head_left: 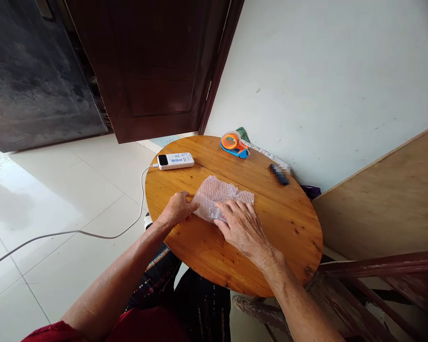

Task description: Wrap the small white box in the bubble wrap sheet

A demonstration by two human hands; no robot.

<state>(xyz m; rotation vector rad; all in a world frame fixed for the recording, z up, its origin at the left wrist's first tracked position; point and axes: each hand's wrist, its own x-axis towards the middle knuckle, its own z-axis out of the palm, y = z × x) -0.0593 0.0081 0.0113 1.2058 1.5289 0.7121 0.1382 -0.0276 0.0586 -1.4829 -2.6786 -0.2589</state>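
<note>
A sheet of clear bubble wrap point(214, 190) lies on the round wooden table point(214, 263). At the sheet's left edge, my left hand point(178, 207) has its thumb against the plastic, the fingers curled with the edge between them. My right hand point(243, 227) rests over the near right part of the sheet, fingers bent. Under its thumb and index finger shows a small grey-silver item point(221, 216) with red print. The right hand hides most of this item, so its full shape cannot be made out.
A white power bank point(176, 161) with a plugged-in cable point(103, 236) lies at the table's back left. Towards the wall stand an orange and blue tape dispenser point(234, 144) and a dark object point(279, 175), partly blurred. A wooden chair point(385, 266) is at the right.
</note>
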